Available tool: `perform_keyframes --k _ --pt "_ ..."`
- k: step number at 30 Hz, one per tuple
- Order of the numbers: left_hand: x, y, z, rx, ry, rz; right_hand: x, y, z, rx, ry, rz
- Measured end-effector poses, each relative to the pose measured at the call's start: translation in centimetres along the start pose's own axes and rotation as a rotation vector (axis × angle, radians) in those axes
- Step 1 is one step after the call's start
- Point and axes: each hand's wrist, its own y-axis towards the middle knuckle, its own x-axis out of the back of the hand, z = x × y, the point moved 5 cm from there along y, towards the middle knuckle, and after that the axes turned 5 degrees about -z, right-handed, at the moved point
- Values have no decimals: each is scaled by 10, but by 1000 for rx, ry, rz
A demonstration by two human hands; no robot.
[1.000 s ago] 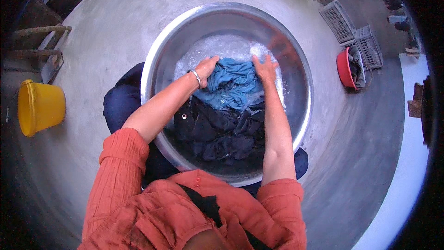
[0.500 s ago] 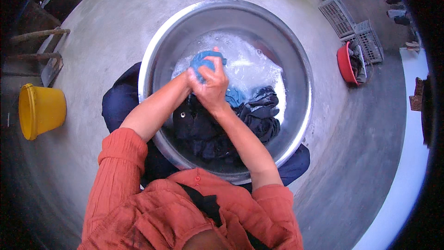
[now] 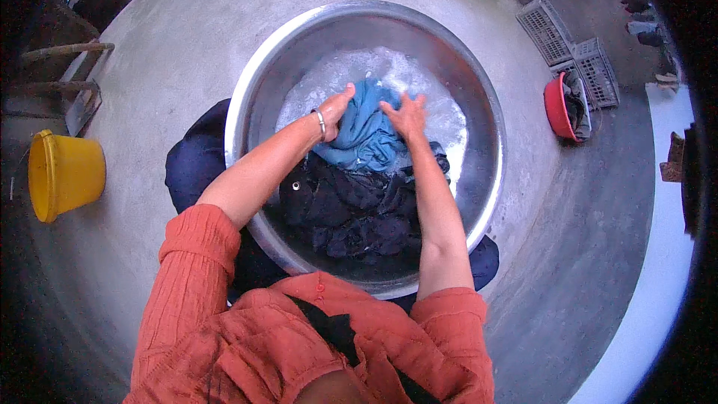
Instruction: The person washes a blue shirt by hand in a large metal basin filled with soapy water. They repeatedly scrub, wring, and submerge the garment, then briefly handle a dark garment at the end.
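A wide metal basin [image 3: 238, 116] holds sudsy water [image 3: 441, 108] and wet clothes. Between my hands a blue garment [image 3: 368, 135] lies bunched in the suds. My left hand [image 3: 336, 111] rests against its left side, thumb stretched out and some fingers hidden by the cloth. On the other side, my right hand [image 3: 406, 116] has its fingers spread, slightly blurred, at the garment's right edge. Neither hand is closed round the cloth. Dark wet clothing [image 3: 340, 206], with a metal eyelet, fills the near part of the basin below my forearms.
On the left stands a yellow bucket [image 3: 78, 172], with a wooden-legged piece of furniture [image 3: 63, 52] beyond it. Grey plastic crates [image 3: 546, 30] and a red tub [image 3: 555, 108] with cloth inside sit at the far right. My knees flank the basin on the concrete floor [image 3: 179, 37].
My hands were clasped together around the bunched blue garment. Now they have parted, the right moving rightward, and the garment lies spread wider in the basin between them.
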Motion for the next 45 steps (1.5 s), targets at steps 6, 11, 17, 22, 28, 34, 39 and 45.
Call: perform_keyframes --k 6,11,17,22,28,34,39,45 --pt "3 -16 -11 -79 -28 -91 50 -84 107 506 816 -262" --pt "-3 -14 1 -228 -212 53 71 -92 125 479 682 -538" --pt "-57 -62 -27 -316 700 35 61 -21 16 167 688 -443" --pt "-47 -54 8 -511 1696 307 65 -73 -13 165 684 -188" --pt "-65 -80 24 -630 2041 -23 97 -115 4 98 995 -71" --pt "-84 -93 23 -772 1666 541 117 -144 2 260 753 462" --pt "-106 -134 32 -443 1283 964 138 -182 -4 213 724 759" --pt "-101 -159 8 -35 493 946 205 -176 -19 -40 1429 285"
